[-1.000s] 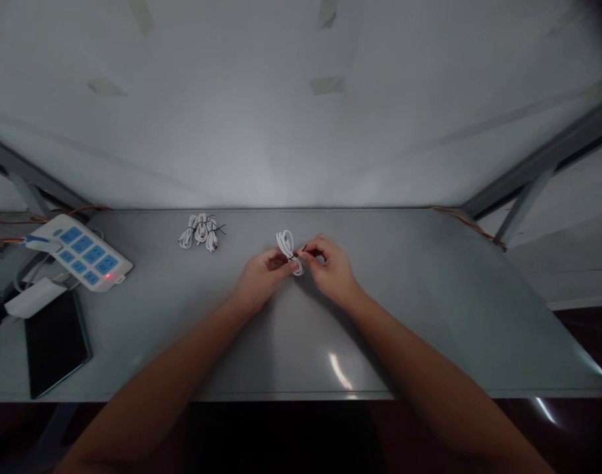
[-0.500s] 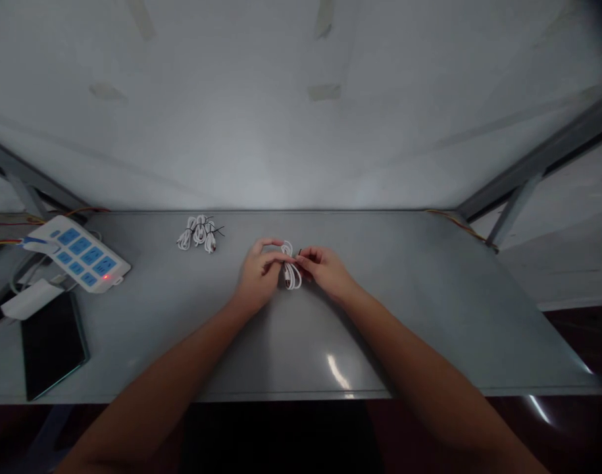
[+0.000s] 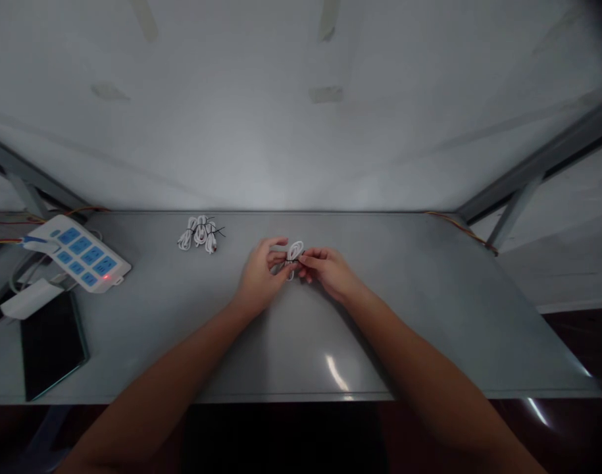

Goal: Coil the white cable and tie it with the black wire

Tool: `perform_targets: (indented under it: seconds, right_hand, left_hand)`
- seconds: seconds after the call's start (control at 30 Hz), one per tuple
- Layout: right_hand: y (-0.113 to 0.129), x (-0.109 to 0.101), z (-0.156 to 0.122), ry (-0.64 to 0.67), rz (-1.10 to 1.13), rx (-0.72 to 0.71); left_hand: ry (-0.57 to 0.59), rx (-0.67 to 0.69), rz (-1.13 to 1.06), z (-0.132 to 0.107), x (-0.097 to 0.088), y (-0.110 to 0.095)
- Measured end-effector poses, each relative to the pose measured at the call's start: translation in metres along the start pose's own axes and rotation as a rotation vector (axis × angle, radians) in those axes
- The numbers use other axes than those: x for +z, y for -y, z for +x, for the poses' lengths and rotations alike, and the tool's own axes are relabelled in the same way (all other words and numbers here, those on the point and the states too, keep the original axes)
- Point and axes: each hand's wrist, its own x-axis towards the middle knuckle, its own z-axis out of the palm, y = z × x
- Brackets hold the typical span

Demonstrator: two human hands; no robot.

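Between my two hands is a coiled white cable [image 3: 295, 251] with a thin black tie around its middle. My left hand [image 3: 265, 268] grips the coil from the left, its thumb across the lower part and its index finger lifted off above. From the right, my right hand [image 3: 327, 268] pinches at the black tie between thumb and fingers. The lower loops of the coil are partly hidden behind the fingers. Farther back to the left lie several bundled white cables [image 3: 200, 233] with black ties.
A white power strip [image 3: 86, 253] with blue sockets and a lit red light stands at the left. In front of it are a white adapter [image 3: 31, 299] and a black tablet [image 3: 54, 345] on the grey table [image 3: 429, 316]. A pale wall [image 3: 261, 131] rises behind.
The coil has turned between my hands, its upper loops now showing more and its lower loops less. My left thumb has moved across it, and my right fingers stay at the tie.
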Motion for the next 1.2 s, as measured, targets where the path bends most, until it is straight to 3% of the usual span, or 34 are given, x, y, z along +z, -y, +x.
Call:
perform_targets:
  seconds: [0.2,0.3,0.4,0.47,0.6,0.73,0.9,1.07,1.2]
  right_hand:
    - [0.005,-0.005,-0.001,0.028,0.073,0.078]
    - [0.006,-0.008,0.0,0.047,0.094,0.084]
    - [0.005,-0.01,0.0,0.041,0.099,0.088]
    - [0.004,-0.01,0.001,0.026,0.091,0.063]
    - [0.0,-0.011,0.003,-0.019,0.042,-0.057]
    - [-0.006,-0.013,0.007,-0.038,-0.071,-0.133]
    - [-0.013,-0.02,0.014,-0.09,-0.389,-0.282]
    - [-0.004,-0.041,0.011,-0.187,-1.038,-0.491]
    - [-0.003,-0.053,0.009,-0.255,-1.43,-0.347]
  left_hand:
    - [0.083,0.296,0.47,-0.002,-0.01,-0.013]
    - [0.089,0.445,0.559,-0.002,-0.014,-0.017]
    - [0.01,0.532,0.571,-0.001,-0.016,-0.019]
    - [-0.049,0.489,0.547,-0.001,-0.015,-0.02]
    - [-0.132,0.22,0.434,0.001,-0.013,-0.019]
    - [-0.137,0.015,0.329,0.004,-0.013,-0.015]
    - [-0.113,-0.015,0.341,0.006,-0.012,-0.009]
    - [-0.087,0.056,0.473,0.014,-0.023,0.003]
    - [-0.046,0.184,0.798,0.022,-0.043,0.018]
